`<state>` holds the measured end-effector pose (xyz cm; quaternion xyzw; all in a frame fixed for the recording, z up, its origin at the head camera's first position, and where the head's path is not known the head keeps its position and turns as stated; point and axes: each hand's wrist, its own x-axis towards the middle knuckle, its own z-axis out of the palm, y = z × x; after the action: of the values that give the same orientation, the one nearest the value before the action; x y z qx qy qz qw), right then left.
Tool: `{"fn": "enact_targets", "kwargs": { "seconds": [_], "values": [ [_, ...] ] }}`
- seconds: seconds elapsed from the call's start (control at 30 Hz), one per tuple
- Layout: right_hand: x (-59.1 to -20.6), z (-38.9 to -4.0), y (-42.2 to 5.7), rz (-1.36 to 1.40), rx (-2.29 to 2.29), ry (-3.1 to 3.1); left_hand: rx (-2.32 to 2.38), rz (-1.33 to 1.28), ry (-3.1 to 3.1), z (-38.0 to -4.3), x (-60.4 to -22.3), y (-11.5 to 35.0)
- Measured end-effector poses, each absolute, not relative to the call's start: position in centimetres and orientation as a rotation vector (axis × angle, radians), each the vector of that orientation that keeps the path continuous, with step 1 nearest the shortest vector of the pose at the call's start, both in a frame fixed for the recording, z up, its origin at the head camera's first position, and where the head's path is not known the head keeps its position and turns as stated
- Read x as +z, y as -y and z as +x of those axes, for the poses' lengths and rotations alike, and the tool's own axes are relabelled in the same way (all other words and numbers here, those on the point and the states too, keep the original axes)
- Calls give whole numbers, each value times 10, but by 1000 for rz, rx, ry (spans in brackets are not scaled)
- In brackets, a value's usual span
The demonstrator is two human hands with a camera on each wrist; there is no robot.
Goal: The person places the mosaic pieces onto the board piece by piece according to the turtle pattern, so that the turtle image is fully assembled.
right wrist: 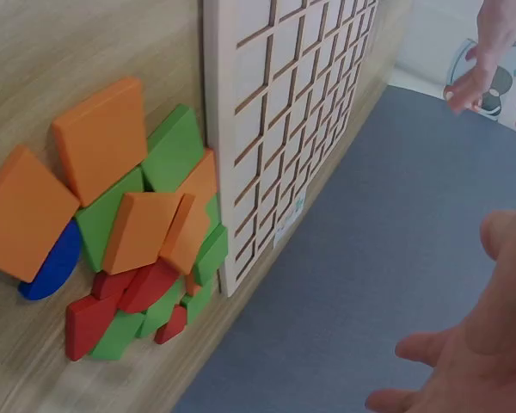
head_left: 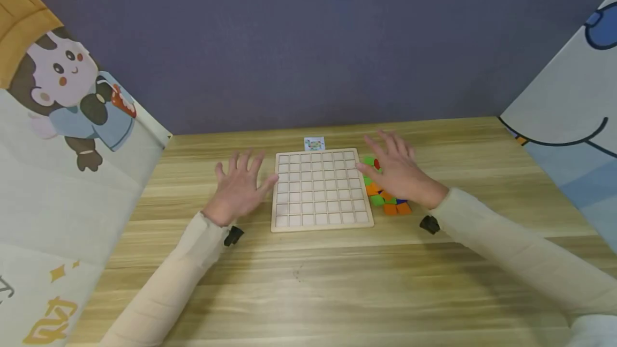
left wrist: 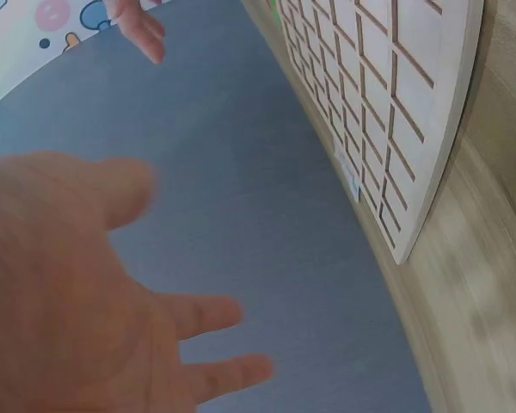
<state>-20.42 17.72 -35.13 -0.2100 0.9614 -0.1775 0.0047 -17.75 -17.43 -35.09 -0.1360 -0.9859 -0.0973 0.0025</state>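
A pale wooden grid board (head_left: pixel 322 190) with square recesses lies flat on the table. My left hand (head_left: pixel 238 189) hovers just left of it, fingers spread and holding nothing; in the left wrist view that hand (left wrist: pixel 77 284) shows its thumb and fingers apart. Over the board's right side, my right hand (head_left: pixel 397 170) is held above a pile of coloured blocks (right wrist: pixel 142 232), its fingers spread and nothing in them. Orange, green, red and blue pieces make up the pile, some flat-sided, some curved. In the head view the right hand hides part of it.
A small printed picture card (head_left: pixel 314 144) lies behind the board's far edge. The wooden table (head_left: pixel 299 288) meets a dark blue-grey wall panel (head_left: pixel 308 47). Side panels with cartoon drawings stand left and right. A small black device (head_left: pixel 234 236) sits at each wrist.
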Motion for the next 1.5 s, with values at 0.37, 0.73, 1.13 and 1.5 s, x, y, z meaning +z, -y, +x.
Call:
{"fn": "enact_targets", "kwargs": {
  "seconds": [0.37,0.73,1.13,1.5],
  "values": [
    [-361,-209,-186,-716,-630,-2958,-399,-517,3122,-184,-365,182],
    [-375,-214,-201,-706,-677,-2927,-544,-663,3127,-187,-385,187],
    [-387,-217,-214,-680,-708,-2902,-646,-774,3101,-189,-397,190],
    [-398,-217,-227,-756,-678,-2901,-619,-753,3161,-190,-402,191]
  ]
}}
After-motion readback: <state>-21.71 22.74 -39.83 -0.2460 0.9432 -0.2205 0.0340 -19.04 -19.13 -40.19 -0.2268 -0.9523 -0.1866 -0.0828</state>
